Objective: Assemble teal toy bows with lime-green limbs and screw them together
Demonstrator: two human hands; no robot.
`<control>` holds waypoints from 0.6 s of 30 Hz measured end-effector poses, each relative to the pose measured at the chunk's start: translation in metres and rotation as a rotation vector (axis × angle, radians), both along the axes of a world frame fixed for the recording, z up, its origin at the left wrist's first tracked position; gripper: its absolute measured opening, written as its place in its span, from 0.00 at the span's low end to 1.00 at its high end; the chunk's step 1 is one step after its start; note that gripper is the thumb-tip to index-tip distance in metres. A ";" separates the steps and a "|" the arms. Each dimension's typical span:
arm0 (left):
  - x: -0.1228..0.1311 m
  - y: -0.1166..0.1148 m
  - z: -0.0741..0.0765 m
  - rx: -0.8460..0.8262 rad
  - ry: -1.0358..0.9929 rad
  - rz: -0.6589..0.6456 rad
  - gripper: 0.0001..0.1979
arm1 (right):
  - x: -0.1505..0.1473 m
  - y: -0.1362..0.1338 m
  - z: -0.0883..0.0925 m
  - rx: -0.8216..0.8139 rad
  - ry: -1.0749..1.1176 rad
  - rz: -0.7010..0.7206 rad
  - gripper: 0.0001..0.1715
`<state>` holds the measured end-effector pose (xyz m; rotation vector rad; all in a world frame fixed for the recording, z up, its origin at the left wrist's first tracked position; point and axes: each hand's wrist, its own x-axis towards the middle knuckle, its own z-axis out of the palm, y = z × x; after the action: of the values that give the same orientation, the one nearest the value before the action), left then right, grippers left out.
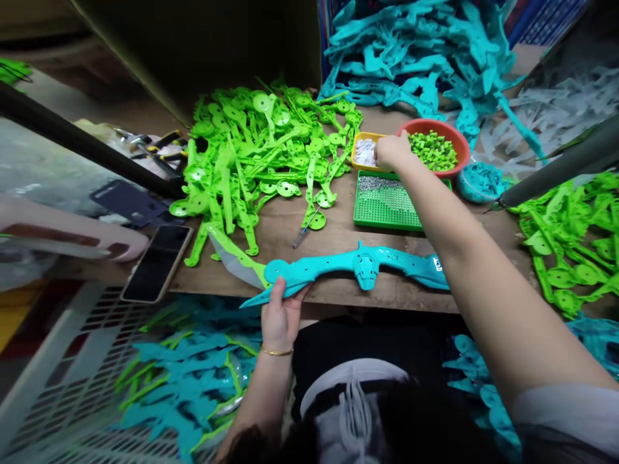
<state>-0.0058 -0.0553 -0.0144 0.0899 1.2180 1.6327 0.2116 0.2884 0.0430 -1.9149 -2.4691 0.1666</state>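
My left hand grips the left end of a long teal plastic bow-shaped piece that lies along the table's near edge, with a green part sticking out of its left tip. My right hand reaches far across to a small yellow tray of whitish small parts, fingers curled down over its right edge. What those fingers hold is hidden. Right beside that hand stands a red bowl filled with small green pieces.
A green perforated tray lies in front of the yellow one. A heap of green plastic parts covers the table's middle; teal parts pile at the back, more green at right. A phone lies left, a white crate below.
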 end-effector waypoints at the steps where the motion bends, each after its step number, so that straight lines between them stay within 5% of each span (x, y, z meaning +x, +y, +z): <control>1: 0.000 -0.001 0.000 0.006 0.003 0.002 0.14 | -0.001 0.001 -0.001 0.006 -0.029 0.011 0.12; 10: 0.000 -0.001 -0.004 0.073 -0.032 0.006 0.17 | -0.005 -0.005 0.003 0.008 -0.080 0.050 0.13; 18: 0.000 -0.002 -0.005 0.080 -0.029 0.014 0.15 | -0.007 -0.023 0.015 0.111 0.213 0.088 0.28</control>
<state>-0.0059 -0.0572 -0.0194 0.1081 1.1335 1.6892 0.2046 0.2653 0.0581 -1.6535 -2.3696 0.2174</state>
